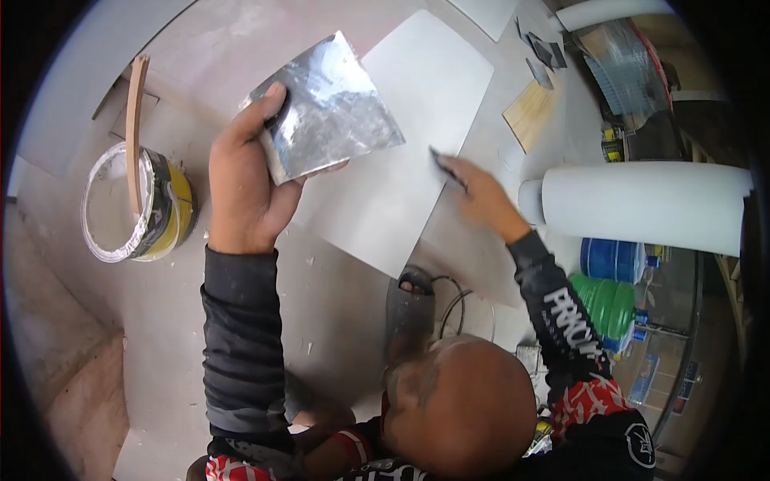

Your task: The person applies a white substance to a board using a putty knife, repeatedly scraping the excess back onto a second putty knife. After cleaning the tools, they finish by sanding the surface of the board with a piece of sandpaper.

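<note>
My left hand (255, 172) grips a shiny, roughly square metal plate (333, 108), thumb on top and fingers underneath, its face smeared in places. To its right, my right hand (483, 196) is closed round a slim dark tool (447, 169). The tool's tip points toward the plate but is apart from it; its exact kind is too blurred to name. Below both hands lies a large white sheet (377, 210) on the floor, partly covered by the plate and my left hand.
An open yellow-and-black bucket (183, 210) with a wooden stick (135, 136) stands left. Wood (529, 112) and dark scraps (547, 52) lie upper right. A white roll (642, 207), blue jug (611, 260) and green jug (603, 305) are right. My sandaled foot (413, 284) is near the sheet.
</note>
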The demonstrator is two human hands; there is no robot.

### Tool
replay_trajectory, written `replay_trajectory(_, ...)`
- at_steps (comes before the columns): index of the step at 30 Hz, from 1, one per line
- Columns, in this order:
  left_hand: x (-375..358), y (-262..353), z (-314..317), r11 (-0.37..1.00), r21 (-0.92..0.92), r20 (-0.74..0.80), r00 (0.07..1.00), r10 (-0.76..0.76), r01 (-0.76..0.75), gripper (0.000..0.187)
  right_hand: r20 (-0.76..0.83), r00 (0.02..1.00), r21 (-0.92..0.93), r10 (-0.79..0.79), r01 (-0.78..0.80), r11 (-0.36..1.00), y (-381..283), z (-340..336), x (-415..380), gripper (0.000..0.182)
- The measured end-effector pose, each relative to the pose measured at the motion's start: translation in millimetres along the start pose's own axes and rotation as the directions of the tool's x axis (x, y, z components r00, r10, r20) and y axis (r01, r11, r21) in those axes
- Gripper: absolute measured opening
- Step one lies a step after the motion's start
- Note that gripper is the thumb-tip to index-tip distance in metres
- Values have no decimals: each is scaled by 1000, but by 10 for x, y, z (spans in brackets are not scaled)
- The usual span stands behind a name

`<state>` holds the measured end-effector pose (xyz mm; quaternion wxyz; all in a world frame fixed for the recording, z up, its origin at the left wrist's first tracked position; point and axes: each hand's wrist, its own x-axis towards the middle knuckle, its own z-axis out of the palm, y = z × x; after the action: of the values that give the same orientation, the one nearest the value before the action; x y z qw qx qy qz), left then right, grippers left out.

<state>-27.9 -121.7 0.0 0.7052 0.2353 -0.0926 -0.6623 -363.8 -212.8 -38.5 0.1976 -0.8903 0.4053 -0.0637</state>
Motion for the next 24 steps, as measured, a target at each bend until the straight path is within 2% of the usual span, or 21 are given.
replay_trajectory(1, -5, -13, 10, 1000, -3, -1, 1000, -8, 8, 32, 14, 1000, 8, -18, 18, 1000, -236, 66, -177, 48)
replay_trajectory(3, -21, -20, 10, 1000, 18, 4, 1000, 25, -25, 33, 93, 995, -7, 43, -43, 999, -859, 122, -446, 50)
replay_trajectory(5, -30, -29, -4, 1000, 8, 9, 1000, 21, -21, 33, 141, 990, 35, -29, 24, 999, -1238, 161, -692, 47)
replay_trajectory(6, -37, -32, 4, 999, 20, -3, 1000, 28, -28, 33, 140, 990, 31, -28, 24, 999, -1329, 175, -803, 47)
replay_trajectory(8, -78, -33, 24, 998, 34, -9, 999, 45, -44, 32, 419, 905, 162, -74, 6, 987, -1439, 195, -940, 47)
replay_trajectory(9, -102, -23, 32, 999, 35, -19, 999, 37, -36, 32, 415, 907, 158, -78, 12, 987, -1396, 167, -974, 47)
replay_trajectory(11, -146, 3, 34, 999, 33, -30, 999, 43, -42, 31, 456, 877, 354, -153, -21, 935, -1355, 23, -915, 52)
replay_trajectory(12, -160, 30, 12, 999, 43, -42, 999, 26, -24, 31, 379, 923, 372, -67, -86, 924, -1459, -211, -815, 59)
replay_trajectory(14, -240, 40, 3, 999, 35, -64, 997, -35, 38, 29, 101, 994, 407, -34, -10, 913, -1466, -448, -667, 62)
replay_trajectory(15, -269, 33, 10, 999, 37, -64, 998, -26, 28, 29, -1, 992, 410, 129, -117, 905, -1593, -570, -609, 63)
replay_trajectory(16, -298, 1, 10, 996, -8, -76, 994, -84, 84, 29, -99, 951, 424, 292, -226, 877, -1790, -657, -517, 64)
replay_trajectory(17, -328, -15, 43, 989, -53, -84, 987, -140, 136, 30, -103, 953, 423, 285, -218, 879, -1830, -643, -422, 64)
replay_trajectory(18, -373, -19, 102, 980, -47, -59, 979, -197, 194, 30, -331, 943, 317, 8, 104, 943, -1857, -627, -295, 64)
replay_trajectory(19, -410, -26, 168, 983, -42, -63, 981, -184, 181, 30, -509, 815, 147, -277, 399, 905, -1894, -597, -182, 64)
replay_trajectory(21, -472, -4, 260, 959, -60, -44, 959, -279, 276, 31, -429, 819, 98, -381, 462, 882, -2013, -504, -21, 64)
replay_trajectory(22, -511, 81, 281, 967, -64, 7, 969, -247, 247, 30, -460, 813, 89, -358, 443, 892, -2010, -387, 16, 65)
replay_trajectory(23, -563, 179, 290, 970, -60, -5, 971, -237, 237, 30, -460, 810, 100, -363, 454, 885, -1922, -351, 6, 65)
replay_trajectory(24, -613, 310, 288, 985, -86, 40, 988, -150, 153, 28, -253, 898, 131, -360, 400, 907, -1795, -352, -2, 63)
